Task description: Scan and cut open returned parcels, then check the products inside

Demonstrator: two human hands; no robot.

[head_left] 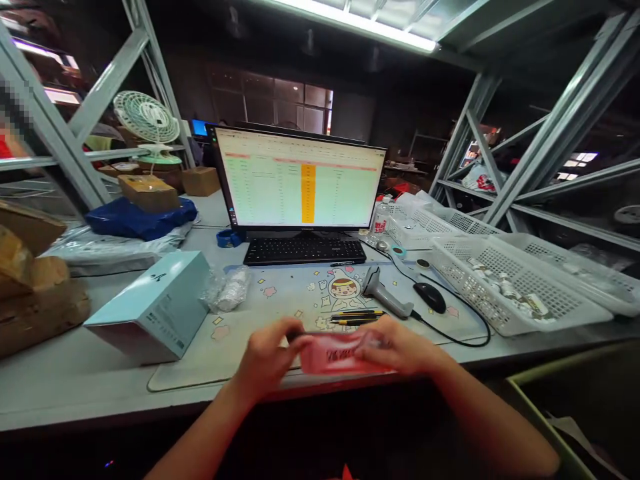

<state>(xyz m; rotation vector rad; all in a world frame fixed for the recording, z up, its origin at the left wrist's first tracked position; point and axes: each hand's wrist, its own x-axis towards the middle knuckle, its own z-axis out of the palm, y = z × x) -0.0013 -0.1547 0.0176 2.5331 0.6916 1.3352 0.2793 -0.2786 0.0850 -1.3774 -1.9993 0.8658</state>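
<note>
Presently, both hands are clamped on a pink packet (325, 357) with dark lettering — the left hand (267, 353) at its left end, the right hand (403, 343) gripping its right side — near the desk's (40, 397) front edge. It is in hand, not yet set down; blur hides whether it is sealed. Beyond, a barcode scanner (387, 293) lies unheld on the desk mat (200, 367).

The hands (265, 357) (403, 347) could cross the mat (291, 288) between plastic-wrapped bundle (234, 291) and pens (353, 322), the scanner (390, 295) obstructing farther right.
</note>
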